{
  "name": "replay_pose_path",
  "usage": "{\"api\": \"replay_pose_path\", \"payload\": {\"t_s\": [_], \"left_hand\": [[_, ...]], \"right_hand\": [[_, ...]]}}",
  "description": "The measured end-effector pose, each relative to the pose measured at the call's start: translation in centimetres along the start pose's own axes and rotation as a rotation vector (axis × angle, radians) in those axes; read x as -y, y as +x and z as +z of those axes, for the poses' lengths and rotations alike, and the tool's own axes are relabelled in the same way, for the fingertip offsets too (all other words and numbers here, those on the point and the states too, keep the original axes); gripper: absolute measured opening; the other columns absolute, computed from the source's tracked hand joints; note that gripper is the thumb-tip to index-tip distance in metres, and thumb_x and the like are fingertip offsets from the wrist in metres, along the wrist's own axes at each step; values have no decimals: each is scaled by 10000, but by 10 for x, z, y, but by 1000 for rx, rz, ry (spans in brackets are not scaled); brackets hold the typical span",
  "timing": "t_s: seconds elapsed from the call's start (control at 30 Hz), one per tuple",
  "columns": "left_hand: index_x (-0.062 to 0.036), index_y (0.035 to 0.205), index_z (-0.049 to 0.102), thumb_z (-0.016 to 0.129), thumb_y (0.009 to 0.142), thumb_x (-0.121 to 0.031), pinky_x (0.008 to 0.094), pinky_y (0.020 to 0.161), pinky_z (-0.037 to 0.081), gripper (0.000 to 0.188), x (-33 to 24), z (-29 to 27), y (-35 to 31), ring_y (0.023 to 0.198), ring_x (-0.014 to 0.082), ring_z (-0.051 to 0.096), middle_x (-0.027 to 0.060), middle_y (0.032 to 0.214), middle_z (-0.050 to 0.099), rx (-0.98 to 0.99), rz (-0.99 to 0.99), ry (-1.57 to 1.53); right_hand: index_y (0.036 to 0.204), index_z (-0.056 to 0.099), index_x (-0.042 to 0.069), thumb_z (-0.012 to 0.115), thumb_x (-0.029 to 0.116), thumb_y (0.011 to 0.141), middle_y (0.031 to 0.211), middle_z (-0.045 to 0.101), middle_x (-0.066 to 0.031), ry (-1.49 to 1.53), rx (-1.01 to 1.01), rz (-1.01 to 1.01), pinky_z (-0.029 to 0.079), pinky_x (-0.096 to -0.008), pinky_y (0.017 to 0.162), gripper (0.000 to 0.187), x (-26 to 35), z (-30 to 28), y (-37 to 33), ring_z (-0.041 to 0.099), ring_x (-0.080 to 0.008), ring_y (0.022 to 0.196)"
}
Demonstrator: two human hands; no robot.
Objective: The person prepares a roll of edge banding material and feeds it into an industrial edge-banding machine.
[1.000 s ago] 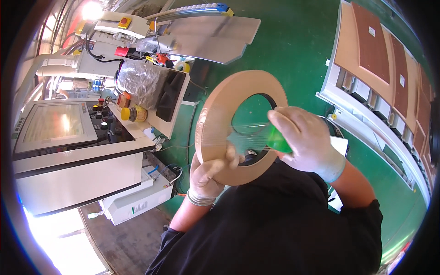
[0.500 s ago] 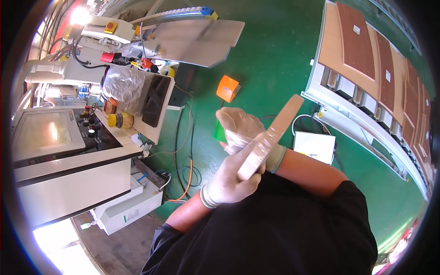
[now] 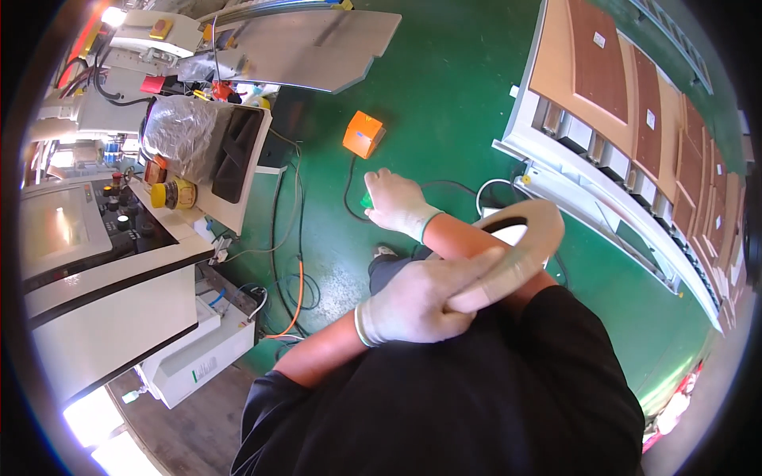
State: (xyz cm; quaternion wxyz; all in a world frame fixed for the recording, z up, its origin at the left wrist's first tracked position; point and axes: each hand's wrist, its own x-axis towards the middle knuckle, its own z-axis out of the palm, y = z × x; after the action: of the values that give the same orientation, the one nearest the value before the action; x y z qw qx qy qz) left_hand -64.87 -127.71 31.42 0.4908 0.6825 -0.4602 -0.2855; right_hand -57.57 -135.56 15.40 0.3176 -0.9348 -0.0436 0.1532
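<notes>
My left hand (image 3: 417,305), in a pale work glove, is closed around the near end of a large beige ring-shaped roll of tape (image 3: 520,266). The roll is tilted, with its open middle showing, and it passes in front of my right forearm. My right hand (image 3: 399,205), gloved too, is stretched out beyond the roll, over the floor. Its fingers are curled around a small green object (image 3: 367,201). Most of that object is hidden by the hand, so its kind does not show.
An orange box-shaped device (image 3: 364,135) with a cable lies on the green floor ahead. To the left stand a control panel (image 3: 67,226) and a shelf (image 3: 242,210) with a yellow-lidded jar (image 3: 175,193). Brown panels (image 3: 599,55) lie on a roller conveyor (image 3: 556,163) at right.
My right hand has drawn away from the roll, keeping the green object. The roll has turned from edge-on to show its opening. Clear film seen earlier between hand and roll no longer shows.
</notes>
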Motion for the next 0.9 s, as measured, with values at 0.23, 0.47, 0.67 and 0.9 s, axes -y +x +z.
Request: {"api": "replay_pose_path", "payload": {"t_s": [0.23, 0.47, 0.67, 0.9], "left_hand": [[-16, 1603, 346, 859, 820, -662, 338, 755, 572, 1138, 43, -42, -28, 883, 229, 686, 139, 1093, 686, -228, -466, -956], [52, 1515, 449, 259, 1057, -797, 437, 613, 540, 983, 142, -73, -106, 579, 280, 628, 200, 746, 680, -535, -632, -1411], [53, 1236, 602, 375, 1089, -697, 418, 632, 532, 797, 106, -56, -200, 555, 259, 599, 137, 699, 656, -823, -710, -1190], [47, 1396, 544, 349, 1003, -854, 537, 803, 579, 1002, 82, -36, -291, 794, 394, 709, 226, 1043, 698, -952, -625, -1684]], "right_hand": [[1485, 513, 27, 821, 383, 889, 1411, 609, -246, 657, -14, -96, 483, -479, 1116, 760, -79, 26, -40, 597, -402, 1329], [1466, 555, 16, 852, 360, 881, 1409, 628, -239, 427, 8, -201, 489, -468, 1117, 741, -49, -3, -104, 585, -423, 1336], [1455, 559, -1, 891, 329, 858, 1389, 647, -233, 503, 110, 6, 481, -435, 1124, 759, -92, 36, -122, 626, -392, 1303], [1479, 551, -28, 875, 280, 860, 1476, 600, -255, 395, 312, 20, 441, -428, 1180, 763, -78, 39, -76, 564, -374, 1408]]}}
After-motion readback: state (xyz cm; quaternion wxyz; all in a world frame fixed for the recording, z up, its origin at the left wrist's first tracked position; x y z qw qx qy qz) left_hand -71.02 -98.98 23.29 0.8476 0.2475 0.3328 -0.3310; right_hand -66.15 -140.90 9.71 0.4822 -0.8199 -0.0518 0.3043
